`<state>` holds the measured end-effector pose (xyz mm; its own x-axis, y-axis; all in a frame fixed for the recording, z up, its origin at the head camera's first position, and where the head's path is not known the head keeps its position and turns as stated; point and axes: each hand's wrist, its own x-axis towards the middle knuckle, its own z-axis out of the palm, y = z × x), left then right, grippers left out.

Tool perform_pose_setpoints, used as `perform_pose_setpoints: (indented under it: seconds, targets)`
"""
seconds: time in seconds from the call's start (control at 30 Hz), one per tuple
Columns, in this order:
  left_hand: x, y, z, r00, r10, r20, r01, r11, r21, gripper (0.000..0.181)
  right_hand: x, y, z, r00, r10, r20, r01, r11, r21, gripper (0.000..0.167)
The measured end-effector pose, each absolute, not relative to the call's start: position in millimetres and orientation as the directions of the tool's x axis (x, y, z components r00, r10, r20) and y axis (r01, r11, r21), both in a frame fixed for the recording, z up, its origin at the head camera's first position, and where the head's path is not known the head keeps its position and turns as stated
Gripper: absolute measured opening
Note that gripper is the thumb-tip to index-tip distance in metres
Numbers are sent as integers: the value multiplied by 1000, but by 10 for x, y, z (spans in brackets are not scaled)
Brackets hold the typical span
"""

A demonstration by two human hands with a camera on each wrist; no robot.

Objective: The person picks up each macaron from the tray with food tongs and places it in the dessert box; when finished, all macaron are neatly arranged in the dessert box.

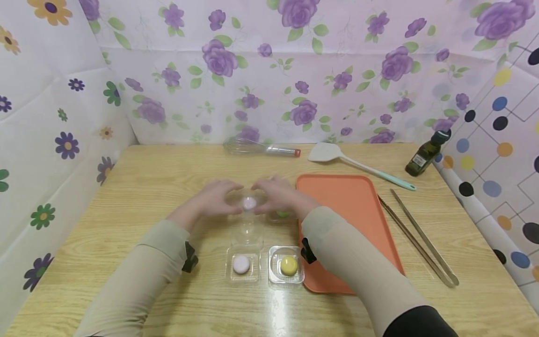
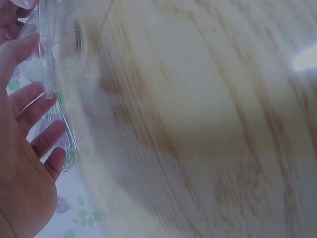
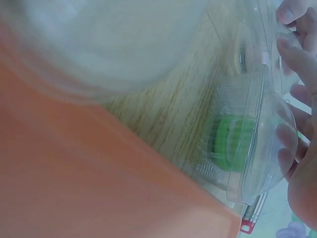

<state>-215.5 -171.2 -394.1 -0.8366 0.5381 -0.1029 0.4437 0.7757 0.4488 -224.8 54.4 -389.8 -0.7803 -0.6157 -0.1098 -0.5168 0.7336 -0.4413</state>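
My left hand and right hand hold a small clear plastic box from both sides, thumbs and fingertips at its rim. A pale macaron shows inside it. Beside my right hand stands a closed box with a domed lid and a green macaron in it. Nearer the front, an open box holds another pale macaron, its clear lid folded back. To its right, a yellow macaron sits in a clear box. My fingers partly cover the held box.
An orange tray lies right of the boxes, partly under my right forearm. Metal tongs lie beyond its right edge. At the back are a whisk, a white spatula and a dark bottle.
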Motion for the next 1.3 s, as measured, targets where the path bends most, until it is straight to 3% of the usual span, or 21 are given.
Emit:
perform_pose_setpoints:
  seconds: [0.47, 1.3]
  targets:
    - [-2171, -1715, -3990, -820, 563, -106, 477, 774, 417, 70, -2285, 534, -3953, -765, -626, -149, -553, 758, -345, 62]
    - [-2131, -1702, -3970, -826, 562, -45, 502, 769, 396, 67, -2234, 582, -3912, -765, -630, -134, -565, 756, -332, 70]
